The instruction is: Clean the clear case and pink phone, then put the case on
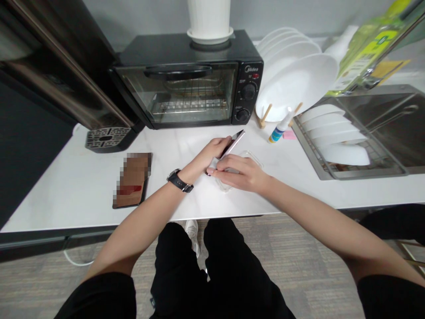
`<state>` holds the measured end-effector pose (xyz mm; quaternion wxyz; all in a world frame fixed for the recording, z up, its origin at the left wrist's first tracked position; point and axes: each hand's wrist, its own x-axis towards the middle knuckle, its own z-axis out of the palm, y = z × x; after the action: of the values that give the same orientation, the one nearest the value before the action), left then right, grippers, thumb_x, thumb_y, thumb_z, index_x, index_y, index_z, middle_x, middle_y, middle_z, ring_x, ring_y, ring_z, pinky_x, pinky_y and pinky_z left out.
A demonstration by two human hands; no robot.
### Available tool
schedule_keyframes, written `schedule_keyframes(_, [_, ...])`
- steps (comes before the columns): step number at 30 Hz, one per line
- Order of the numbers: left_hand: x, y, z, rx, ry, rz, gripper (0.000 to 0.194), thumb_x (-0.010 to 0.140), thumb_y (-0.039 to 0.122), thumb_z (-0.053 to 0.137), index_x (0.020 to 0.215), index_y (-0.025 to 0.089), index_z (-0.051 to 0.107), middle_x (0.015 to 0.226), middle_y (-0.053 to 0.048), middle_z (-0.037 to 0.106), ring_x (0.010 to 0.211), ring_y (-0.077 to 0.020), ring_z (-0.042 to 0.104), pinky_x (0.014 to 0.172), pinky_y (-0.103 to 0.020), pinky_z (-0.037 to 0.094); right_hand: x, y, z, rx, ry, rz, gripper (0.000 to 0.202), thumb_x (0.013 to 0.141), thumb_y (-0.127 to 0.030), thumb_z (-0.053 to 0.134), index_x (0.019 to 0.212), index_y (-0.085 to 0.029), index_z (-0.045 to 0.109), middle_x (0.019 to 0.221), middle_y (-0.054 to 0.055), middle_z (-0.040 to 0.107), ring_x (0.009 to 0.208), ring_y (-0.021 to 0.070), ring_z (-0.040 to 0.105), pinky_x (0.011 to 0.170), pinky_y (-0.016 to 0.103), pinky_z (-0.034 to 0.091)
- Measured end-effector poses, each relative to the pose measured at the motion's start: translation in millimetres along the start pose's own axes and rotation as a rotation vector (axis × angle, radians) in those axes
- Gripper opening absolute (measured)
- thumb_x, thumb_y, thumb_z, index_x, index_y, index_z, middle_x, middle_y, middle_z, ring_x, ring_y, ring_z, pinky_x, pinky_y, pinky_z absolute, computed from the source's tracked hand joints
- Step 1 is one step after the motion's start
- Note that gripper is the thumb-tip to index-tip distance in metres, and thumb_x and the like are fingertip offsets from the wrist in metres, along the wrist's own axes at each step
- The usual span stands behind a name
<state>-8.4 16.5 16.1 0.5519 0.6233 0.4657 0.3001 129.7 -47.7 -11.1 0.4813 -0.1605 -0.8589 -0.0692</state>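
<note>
My left hand (210,155), with a dark watch on its wrist, is closed around a smartphone (233,143) held tilted on edge above the counter. My right hand (244,172) pinches a small white wipe (214,162) against the phone's lower end. Part of the phone is hidden behind my fingers. Under my right hand a clear plastic case (253,157) lies on the white counter, partly covered. To the right stands a small spray bottle (279,128) with a blue and yellow label, beside a pink slip of paper (289,135).
A second device (133,179), its screen pixelated, lies at left on the counter (76,190). Behind are a black toaster oven (186,93) with a white pot (210,22) on top, and racked plates (295,84). A sink (392,133) with bowls (341,133) is at right.
</note>
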Motion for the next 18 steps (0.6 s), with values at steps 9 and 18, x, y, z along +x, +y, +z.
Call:
schedule_keyframes(9, [-13, 2, -1.7, -0.166, -0.011, -0.003, 0.035, 0.098, 0.044, 0.060, 0.074, 0.019, 0.062, 0.057, 0.003, 0.051, 0.058, -0.0113, 0.045, 0.060, -0.025, 0.039, -12, 47, -29, -0.008, 0.157, 0.245, 0.036, 0.102, -0.020, 0.063, 0.133, -0.036, 0.073, 0.101, 0.003, 0.066, 0.091, 0.0165, 0.067, 0.075, 0.033, 0.061])
schedule_keyframes(18, [-11, -1, -1.3, -0.153, -0.013, -0.033, 0.034, 0.099, 0.043, 0.057, 0.076, 0.019, 0.065, 0.061, 0.003, 0.056, 0.057, -0.0107, 0.046, 0.063, -0.026, 0.040, -14, 52, -30, -0.037, 0.186, 0.342, 0.028, 0.104, -0.026, 0.061, 0.124, -0.034, 0.078, 0.098, 0.004, 0.067, 0.091, 0.0186, 0.067, 0.079, 0.039, 0.062])
